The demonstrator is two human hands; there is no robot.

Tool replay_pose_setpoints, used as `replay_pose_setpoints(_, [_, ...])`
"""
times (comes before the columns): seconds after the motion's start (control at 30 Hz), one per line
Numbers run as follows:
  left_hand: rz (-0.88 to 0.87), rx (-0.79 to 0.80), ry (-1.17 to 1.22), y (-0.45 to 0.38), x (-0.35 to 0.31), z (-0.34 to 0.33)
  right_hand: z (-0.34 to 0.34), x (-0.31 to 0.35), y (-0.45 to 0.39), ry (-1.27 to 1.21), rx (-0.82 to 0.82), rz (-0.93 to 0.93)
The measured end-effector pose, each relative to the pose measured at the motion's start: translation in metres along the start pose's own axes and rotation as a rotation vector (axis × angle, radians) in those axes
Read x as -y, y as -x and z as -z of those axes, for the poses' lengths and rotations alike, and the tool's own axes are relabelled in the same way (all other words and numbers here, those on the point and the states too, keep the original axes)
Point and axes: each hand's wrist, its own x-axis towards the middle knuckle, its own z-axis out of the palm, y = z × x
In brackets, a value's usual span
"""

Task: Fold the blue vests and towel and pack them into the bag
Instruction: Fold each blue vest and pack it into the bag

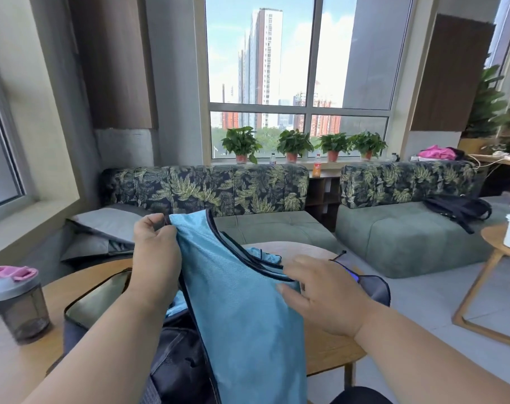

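**Vest held up above the bag, fold not yet made**

Sofa [277, 228] with a leaf-print back spans the far side. Nearer, a round wooden table [329, 351] bears an open dark bag [172, 354], with a second blue garment [265, 255] bunched behind and a dark towel [376, 287] at the right edge. Blue vest [242, 310] hangs over the bag mouth, unfolded. Left hand [156, 249] pinches its upper corner at the trim; right hand [320, 295], fingers straight and loose, lies against its right edge near the armhole and grips nothing. A shaker bottle [17, 304] with a pink lid stands at the table's left. Risk, as judged: the slippery fabric, held by one pinch only, may slide down crumpled into the bag; a wide sweep of the left arm could tip the bottle
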Motion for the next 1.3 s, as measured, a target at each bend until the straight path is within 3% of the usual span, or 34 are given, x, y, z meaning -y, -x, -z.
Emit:
replay_pose_setpoints(0.37, [0.193,0.192,0.231,0.023,0.014,-0.024,-0.025,0.006,0.001,-0.550,0.088,-0.300])
replay_pose_setpoints(0.67, [0.125,0.261,0.183,0.038,0.019,-0.035,-0.015,0.038,-0.029,-1.437,0.161,-0.511])
replay_pose_setpoints(0.77, [0.088,0.286,0.169,0.044,0.018,-0.033,-0.020,0.041,-0.037,-1.661,0.115,-0.474])
replay_pose_setpoints(1.07, [0.084,0.261,0.192,0.051,0.024,-0.026,-0.023,0.060,-0.031,-1.551,-0.186,-0.477])
replay_pose_setpoints(1.3, [0.081,0.233,0.201,0.054,0.028,-0.027,-0.027,0.068,-0.036,-1.342,-0.295,-0.408])
